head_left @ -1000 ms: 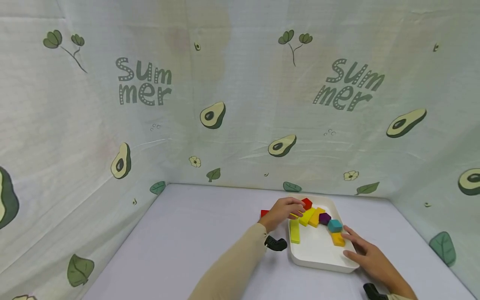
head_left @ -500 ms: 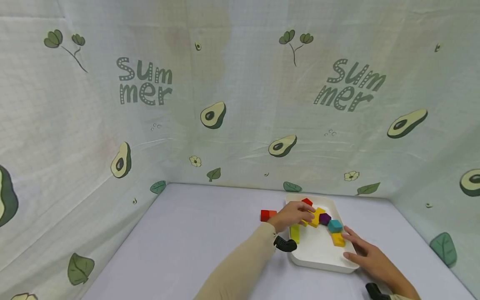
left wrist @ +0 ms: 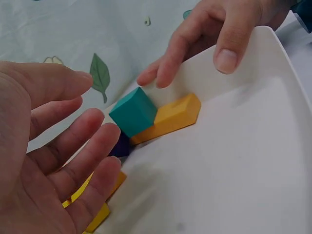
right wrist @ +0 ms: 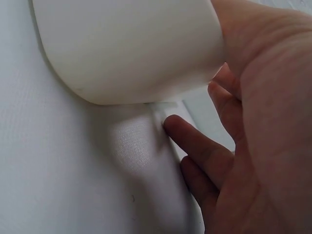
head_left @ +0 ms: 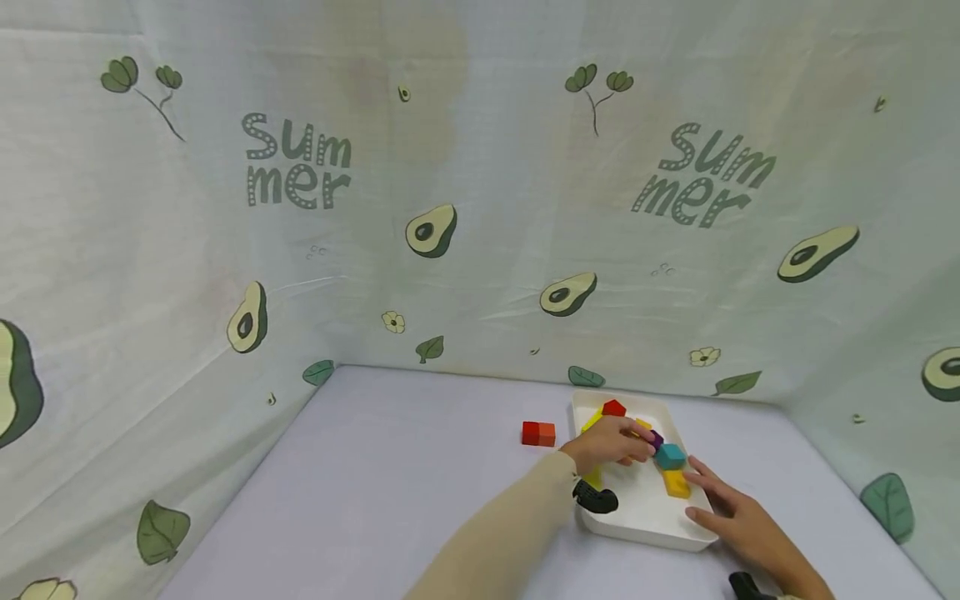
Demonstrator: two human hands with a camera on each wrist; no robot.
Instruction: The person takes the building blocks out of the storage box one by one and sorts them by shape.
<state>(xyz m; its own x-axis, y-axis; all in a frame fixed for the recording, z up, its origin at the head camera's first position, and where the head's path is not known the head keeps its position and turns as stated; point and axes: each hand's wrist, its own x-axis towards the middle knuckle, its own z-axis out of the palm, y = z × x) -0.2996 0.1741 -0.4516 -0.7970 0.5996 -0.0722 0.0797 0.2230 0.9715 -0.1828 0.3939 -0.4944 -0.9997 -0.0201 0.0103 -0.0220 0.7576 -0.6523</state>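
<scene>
My left hand [head_left: 611, 442] hovers over the white tray [head_left: 645, 529], its fingers loosely spread and holding nothing in the left wrist view. Just past its fingertips lie a purple block [head_left: 657, 441] and a teal block [head_left: 671, 456]. Against the tray's right wall sits an orange-yellow block [left wrist: 179, 116], touching the teal one. My right hand [head_left: 738, 521] grips the right wall, thumb and fingertips hooked over the rim; other fingers stay outside in the right wrist view. A red block [head_left: 613, 408] is at the tray's far end. Yellow blocks [head_left: 592, 419] are partly hidden by my left hand.
Left of the tray, a red cube [head_left: 531, 433] and an orange cube [head_left: 547, 434] stand side by side on the white table [head_left: 390, 483]. A printed cloth [head_left: 480, 167] rises behind the table and along both sides.
My left hand has moved right across the tray, from the yellow blocks toward the purple block. This uncovers the two cubes on the table. My right hand stays at the tray's wall.
</scene>
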